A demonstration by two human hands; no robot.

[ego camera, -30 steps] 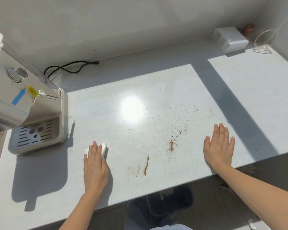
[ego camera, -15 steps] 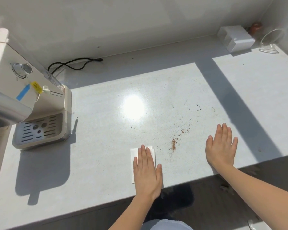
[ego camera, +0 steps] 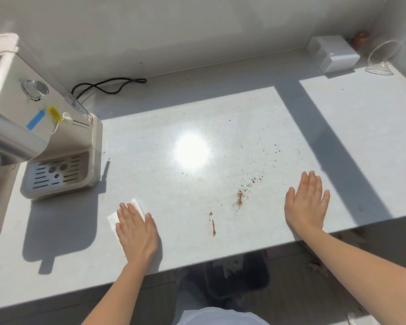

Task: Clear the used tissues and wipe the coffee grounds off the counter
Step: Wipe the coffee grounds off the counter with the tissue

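Brown coffee grounds (ego camera: 239, 199): main patch sits on the pale grey-white stone-look counter (ego camera: 150, 141), front-centre, btwn your two hands. Also a thin brown streak (ego camera: 213, 227) just front-left of it, near the counter edge. Fine specks trail off back-right toward the shadow band.

White folded paper tissue (ego camera: 113, 221) lies flat on the counter, front-left, under your left hand (ego camera: 136, 231). Left hand: palm down, fingers straight and together, pressing the tissue. No curl, no pinch. One tissue corner sticks out left of the fingers, another past the fingertips. Tissue is well left of the grounds, not touching them.

Right hand (ego camera: 306, 205): flat on the counter, palm down, fingers straight, holds nothing. It's right of the grounds, near the front edge, apart from them.

Rest:
- Cream-and-silver coffee machine (ego camera: 45, 127) far left, upright, w/ slotted drip tray (ego camera: 56, 174), behind-left of the tissue.
- Black power cable (ego camera: 108, 86) looped at the back by the wall.
- White rectangular box (ego camera: 333, 53) in the back-right corner, clear glass vessel (ego camera: 382, 57) just beside it.
- Small brown round obj (ego camera: 361, 37) behind the box, can't tell what it is.
- Dark bin (ego camera: 256, 277) on the floor below the counter edge, pale stuff inside, too blurred to ID.
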